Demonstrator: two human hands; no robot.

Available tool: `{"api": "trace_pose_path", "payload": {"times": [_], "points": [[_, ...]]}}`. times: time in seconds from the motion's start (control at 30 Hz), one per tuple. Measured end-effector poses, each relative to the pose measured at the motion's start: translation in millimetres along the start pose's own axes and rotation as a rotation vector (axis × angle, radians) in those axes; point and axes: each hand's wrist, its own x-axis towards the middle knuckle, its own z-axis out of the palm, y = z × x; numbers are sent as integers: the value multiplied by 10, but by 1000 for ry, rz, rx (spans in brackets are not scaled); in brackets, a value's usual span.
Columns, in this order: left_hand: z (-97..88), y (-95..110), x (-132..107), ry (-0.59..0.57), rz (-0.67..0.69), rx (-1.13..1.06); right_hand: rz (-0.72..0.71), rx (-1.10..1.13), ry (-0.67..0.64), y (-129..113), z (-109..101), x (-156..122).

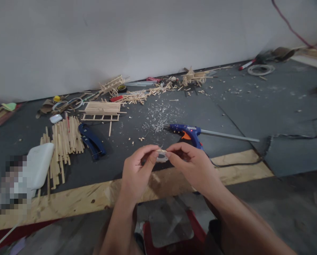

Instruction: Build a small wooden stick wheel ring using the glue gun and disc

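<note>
Near the table's front edge, a small whitish ring (162, 158) is pinched between my two hands. My left hand (139, 166) grips its left side with thumb and forefinger. On the opposite side, the fingertips of my right hand (194, 164) press together on it. A short pale wooden piece (162, 151) lies along the ring's top edge between the fingertips; whether it is fixed there I cannot tell. Just beyond my right hand rests a blue glue gun (186, 130) with an orange trigger, a lit red light and a long glue stick out of its back.
A bundle of wooden sticks (68, 136) and a blue cutter tool (91, 141) lie left. Behind are a stick-built frame (101, 110), a small wooden cart model (194, 78) and white scraps (159, 115). A black cable (238, 165) runs right; a white power bank-like block (41, 164) sits left.
</note>
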Motion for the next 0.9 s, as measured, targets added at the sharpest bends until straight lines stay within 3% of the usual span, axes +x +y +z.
{"api": "trace_pose_path", "payload": {"times": [0.9], "points": [[6,12,-7,3,-9,6,4,6,-7,-29,-13,2]]}}
